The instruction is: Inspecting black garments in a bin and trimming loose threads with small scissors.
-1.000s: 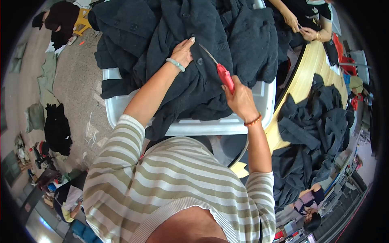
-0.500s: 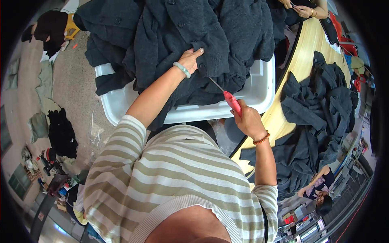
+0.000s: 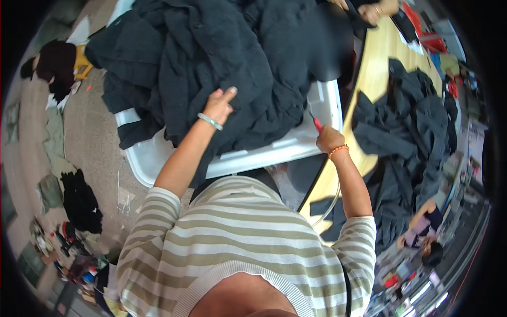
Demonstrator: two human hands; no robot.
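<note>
Dark grey buttoned knit garments lie heaped in a white plastic tub in front of me. My left hand rests on the heap, thumb and fingers apart, with no cloth visibly pinched. Over the tub's right front rim, my right hand is closed around a red-handled tool. The tool's thin dark tip points up and away, apart from the cloth; its exact kind is unclear. A pale cord hangs below my right wrist; where it joins is hidden.
More dark garments spread over a light wooden table at right. A co-worker's hand is at the far right. A blurred dark rounded shape covers the tub's far right. Black cloth lies on the floor at left.
My right hand has moved right with the tool, away from the garment. My left hand has shifted left and down, its fingers spread. The buttoned front edge beside it has dropped out of sight.
</note>
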